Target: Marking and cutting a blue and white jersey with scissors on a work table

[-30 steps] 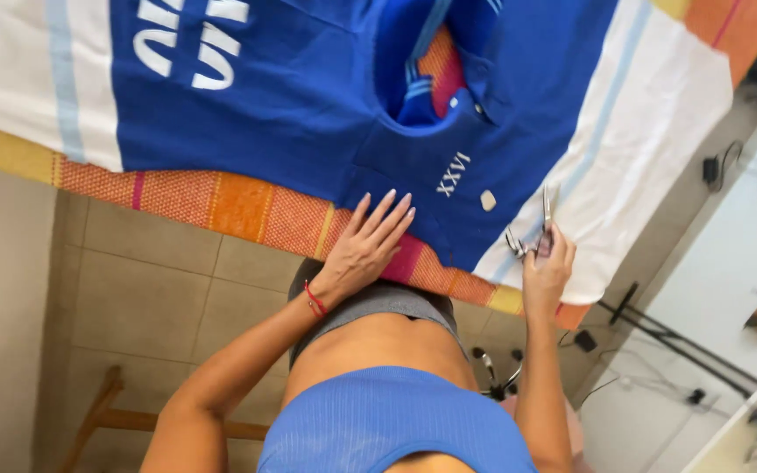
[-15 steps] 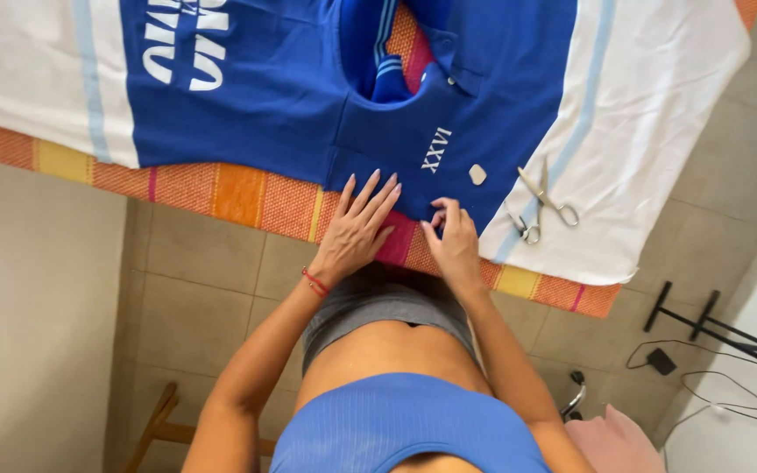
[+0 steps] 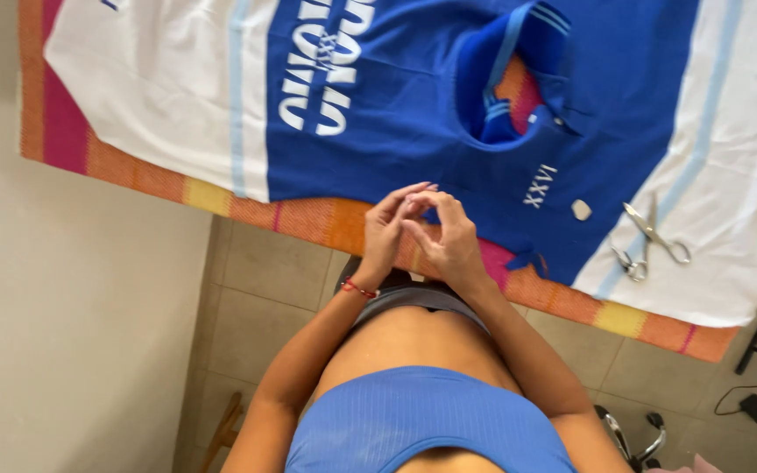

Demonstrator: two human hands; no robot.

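Head view, looking straight down. The left hand (image 3: 387, 229) and right hand (image 3: 449, 236) meet fingertip to fingertip over the near edge of the bench (image 3: 32, 105). The fingers are curled and pressed together, and whether something small is pinched between them cannot be told. A thin red cord bracelet (image 3: 359, 288) circles the left wrist.

Just beyond the hands lies the blue and white knit polo shirt (image 3: 413, 96), spread flat and smooth, with pale blue stripes, white block lettering on the chest and an open ribbed collar. Its lower blue hem reaches the hands. Under it is a woven cloth with orange, pink and yellow stripes (image 3: 159, 180), coarse in texture, covering the bench top and showing as a band along the near and left edges.

To the right, well apart from the hands, small metal scissors (image 3: 650, 241) rest on a white panel of the shirt, blades closed. A small pale oval tag (image 3: 581, 209) sits on the blue fabric between hands and scissors.

Open room: beige tiled floor (image 3: 265, 271) shows below the bench edge.
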